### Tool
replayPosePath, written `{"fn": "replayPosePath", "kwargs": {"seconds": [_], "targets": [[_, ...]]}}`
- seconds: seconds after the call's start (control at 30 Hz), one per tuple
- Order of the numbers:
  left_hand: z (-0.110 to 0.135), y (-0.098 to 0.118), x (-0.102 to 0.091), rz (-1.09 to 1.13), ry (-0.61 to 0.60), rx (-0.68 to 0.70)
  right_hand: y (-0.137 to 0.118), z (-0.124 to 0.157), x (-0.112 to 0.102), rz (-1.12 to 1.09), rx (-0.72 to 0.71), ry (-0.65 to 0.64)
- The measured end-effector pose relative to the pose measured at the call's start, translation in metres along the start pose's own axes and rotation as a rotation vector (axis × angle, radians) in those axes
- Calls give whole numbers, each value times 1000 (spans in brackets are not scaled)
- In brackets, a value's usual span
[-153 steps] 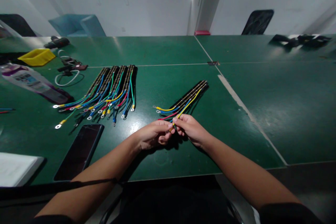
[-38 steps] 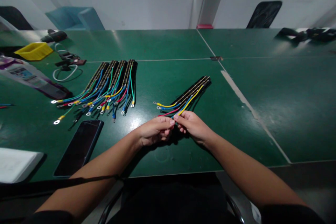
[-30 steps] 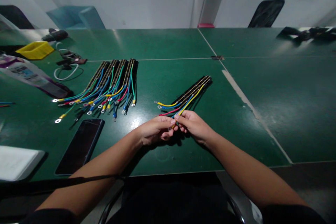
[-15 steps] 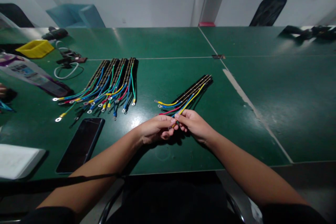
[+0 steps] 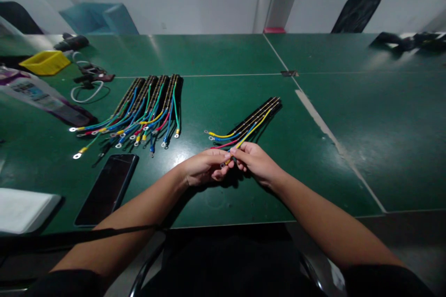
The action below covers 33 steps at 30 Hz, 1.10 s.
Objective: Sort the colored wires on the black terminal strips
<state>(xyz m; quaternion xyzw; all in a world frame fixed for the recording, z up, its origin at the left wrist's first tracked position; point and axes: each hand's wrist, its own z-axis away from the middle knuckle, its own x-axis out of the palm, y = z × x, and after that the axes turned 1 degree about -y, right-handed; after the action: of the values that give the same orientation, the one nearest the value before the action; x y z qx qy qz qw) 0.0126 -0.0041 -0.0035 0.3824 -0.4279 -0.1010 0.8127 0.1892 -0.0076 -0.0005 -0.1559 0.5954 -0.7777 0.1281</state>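
one yellow wire (image 5: pixel 253 129) slants down from a black strip (image 5: pixel 253 117) lying on the tabletop (image 5: pixel 320 171). the left hand (image 5: pixel 205 167) pinches the wire near its end, which is small and half hidden among the fingers; the rest of them curl under, partly out of sight. the right hand (image 5: pixel 258 161) pinches it just above, thumb on top, most of its other fingers lost behind the palm. a blue wire (image 5: pixel 249 132) beside it vanishes at the hands, so its end can't be seen. the tip of the red wire (image 5: pixel 226 145) is hard to make out by the left thumb.

to the left lie four more strips (image 5: pixel 155 93), their wires (image 5: pixel 146 123) overlapping too much to count. the left forearm (image 5: pixel 142 209) covers a corner of the phone (image 5: pixel 106 188). the bottle (image 5: pixel 45 97) and a white thing (image 5: pixel 26 209) are cut off at the left edge.
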Motion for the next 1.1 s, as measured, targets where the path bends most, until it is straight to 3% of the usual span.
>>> {"fn": "replayPosePath", "kwargs": {"seconds": [0.17, 0.37, 1.1], "targets": [[-1, 2, 0, 8, -27, 31, 0, -1, 1, 5, 1, 51], [0, 5, 1, -37, 45, 46, 2, -2, 1, -73, -1, 77], [-1, 3, -3, -51, 11, 31, 1, -2, 0, -62, -9, 75]]}}
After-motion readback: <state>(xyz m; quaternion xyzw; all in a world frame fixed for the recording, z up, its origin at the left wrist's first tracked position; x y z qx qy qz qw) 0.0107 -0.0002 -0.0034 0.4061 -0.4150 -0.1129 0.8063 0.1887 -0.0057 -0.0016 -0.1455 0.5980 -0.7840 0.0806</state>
